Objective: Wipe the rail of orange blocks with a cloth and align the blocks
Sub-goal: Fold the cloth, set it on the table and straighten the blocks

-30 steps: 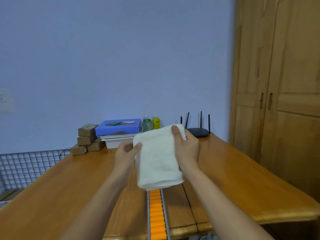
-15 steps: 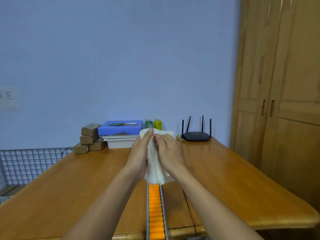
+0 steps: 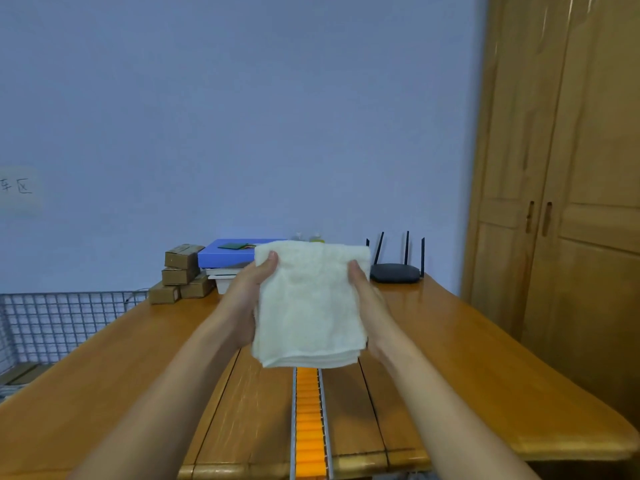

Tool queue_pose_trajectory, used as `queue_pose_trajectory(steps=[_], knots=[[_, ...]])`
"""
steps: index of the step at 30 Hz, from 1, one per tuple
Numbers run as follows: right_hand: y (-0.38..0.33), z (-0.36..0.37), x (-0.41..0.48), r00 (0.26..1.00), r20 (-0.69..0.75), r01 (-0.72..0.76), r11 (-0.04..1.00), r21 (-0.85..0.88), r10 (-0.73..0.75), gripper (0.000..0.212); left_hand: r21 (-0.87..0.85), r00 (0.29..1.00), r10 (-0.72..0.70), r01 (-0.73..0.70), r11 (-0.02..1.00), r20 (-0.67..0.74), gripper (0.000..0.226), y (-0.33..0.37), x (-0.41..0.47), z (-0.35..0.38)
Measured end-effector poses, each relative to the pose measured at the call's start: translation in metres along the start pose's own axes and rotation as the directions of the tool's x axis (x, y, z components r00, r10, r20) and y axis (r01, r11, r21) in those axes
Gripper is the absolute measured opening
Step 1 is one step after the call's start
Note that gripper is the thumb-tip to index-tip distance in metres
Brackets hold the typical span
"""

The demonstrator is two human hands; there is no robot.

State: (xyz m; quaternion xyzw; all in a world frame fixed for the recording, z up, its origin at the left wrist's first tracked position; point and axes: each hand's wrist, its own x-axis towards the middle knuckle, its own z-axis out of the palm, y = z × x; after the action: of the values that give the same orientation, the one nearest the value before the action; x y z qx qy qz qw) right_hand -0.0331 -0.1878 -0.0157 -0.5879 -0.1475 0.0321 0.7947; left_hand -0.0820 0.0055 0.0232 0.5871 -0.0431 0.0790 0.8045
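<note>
A folded white cloth [image 3: 310,303] hangs in the air above the wooden table [image 3: 467,358], spread flat towards me. My left hand [image 3: 247,296] grips its left edge with the thumb on the front. My right hand [image 3: 363,292] grips its right edge the same way. Below the cloth a metal rail of orange blocks [image 3: 309,420] runs along the middle of the table towards me. The cloth hides the rail's far part.
At the table's far end sit small cardboard boxes [image 3: 181,273], a blue box on white trays [image 3: 225,258] and a black router [image 3: 394,271]. A wire-mesh basket [image 3: 52,323] stands left of the table. Wooden wardrobe doors [image 3: 571,202] fill the right side.
One second ago the cloth was held spread; half a second ago both hands were pressed together around it. Now the hands have parted and the cloth is spread wide again.
</note>
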Motion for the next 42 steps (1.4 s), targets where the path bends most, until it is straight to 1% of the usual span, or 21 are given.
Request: queue_pose_trajectory(steps=[1, 3, 4, 6, 8, 10, 12, 14, 17, 21, 25, 30, 32, 35, 37, 39, 42], knots=[[0.000, 0.001, 0.000, 1.000, 0.005, 0.013, 1.000, 0.012, -0.013, 0.055, 0.018, 1.000, 0.006, -0.006, 1.000, -0.012, 0.039, -0.002, 0.001, 0.000], [-0.002, 0.004, -0.001, 0.985, -0.102, 0.134, 0.989, -0.062, -0.139, 0.041, 0.072, 0.994, 0.050, -0.043, 0.996, -0.096, 0.039, -0.006, 0.005, 0.000], [-0.002, 0.007, -0.001, 0.963, -0.158, 0.201, 0.973, -0.116, -0.218, 0.038, 0.141, 0.983, 0.106, -0.085, 0.986, -0.148, 0.039, -0.009, 0.006, -0.001], [-0.001, 0.010, 0.000, 0.908, -0.219, 0.306, 0.923, -0.233, -0.357, 0.042, 0.333, 0.947, 0.254, -0.179, 0.926, -0.197, 0.041, -0.018, 0.009, -0.004], [0.002, 0.012, 0.002, 0.876, -0.231, 0.336, 0.880, -0.336, -0.423, 0.049, 0.449, 0.912, 0.346, -0.219, 0.866, -0.222, 0.040, -0.028, 0.010, -0.006], [0.006, 0.013, 0.003, 0.866, -0.234, 0.339, 0.864, -0.373, -0.441, 0.051, 0.478, 0.882, 0.399, -0.245, 0.843, -0.250, 0.036, -0.034, 0.009, -0.007], [0.008, 0.013, 0.003, 0.847, -0.260, 0.350, 0.855, -0.383, -0.463, 0.049, 0.447, 0.866, 0.429, -0.287, 0.847, -0.258, 0.037, -0.035, 0.009, -0.007], [0.010, 0.013, 0.003, 0.836, -0.282, 0.361, 0.859, -0.363, -0.471, 0.046, 0.407, 0.860, 0.444, -0.322, 0.855, -0.252, 0.037, -0.034, 0.010, -0.008], [0.015, 0.012, 0.003, 0.839, -0.290, 0.364, 0.871, -0.331, -0.460, 0.044, 0.369, 0.859, 0.446, -0.341, 0.865, -0.250, 0.035, -0.036, 0.012, -0.012], [0.020, 0.009, 0.004, 0.843, -0.288, 0.357, 0.873, -0.331, -0.454, 0.046, 0.386, 0.853, 0.460, -0.349, 0.854, -0.247, 0.035, -0.043, 0.014, -0.013], [0.023, 0.002, 0.009, 0.854, -0.286, 0.326, 0.875, -0.357, -0.435, 0.049, 0.384, 0.866, 0.432, -0.319, 0.866, -0.254, 0.037, -0.049, 0.018, -0.012], [0.021, -0.011, 0.013, 0.856, -0.275, 0.288, 0.846, -0.449, -0.438, 0.046, 0.400, 0.839, 0.466, -0.338, 0.852, -0.281, 0.029, -0.063, 0.021, 0.001], [0.021, -0.017, 0.012, 0.850, -0.276, 0.276, 0.827, -0.489, -0.448, 0.043, 0.387, 0.855, 0.439, -0.318, 0.866, -0.278, 0.025, -0.069, 0.024, 0.006], [0.020, -0.032, 0.012, 0.846, -0.287, 0.240, 0.802, -0.547, -0.449, 0.043, 0.395, 0.884, 0.393, -0.277, 0.876, -0.252, 0.027, -0.080, 0.031, 0.013], [0.019, -0.045, 0.014, 0.866, -0.273, 0.186, 0.777, -0.601, -0.419, 0.045, 0.424, 0.886, 0.389, -0.260, 0.868, -0.254, 0.029, -0.087, 0.037, 0.018], [0.019, -0.060, 0.015, 0.888, -0.252, 0.122, 0.725, -0.678, -0.385, 0.046, 0.470, 0.881, 0.402, -0.254, 0.845, -0.247, 0.030, -0.098, 0.044, 0.025], [0.023, -0.084, 0.020, 0.895, -0.272, 0.038, 0.669, -0.742, -0.353, 0.049, 0.580, 0.884, 0.410, -0.218, 0.785, -0.223, 0.031, -0.118, 0.053, 0.038]])
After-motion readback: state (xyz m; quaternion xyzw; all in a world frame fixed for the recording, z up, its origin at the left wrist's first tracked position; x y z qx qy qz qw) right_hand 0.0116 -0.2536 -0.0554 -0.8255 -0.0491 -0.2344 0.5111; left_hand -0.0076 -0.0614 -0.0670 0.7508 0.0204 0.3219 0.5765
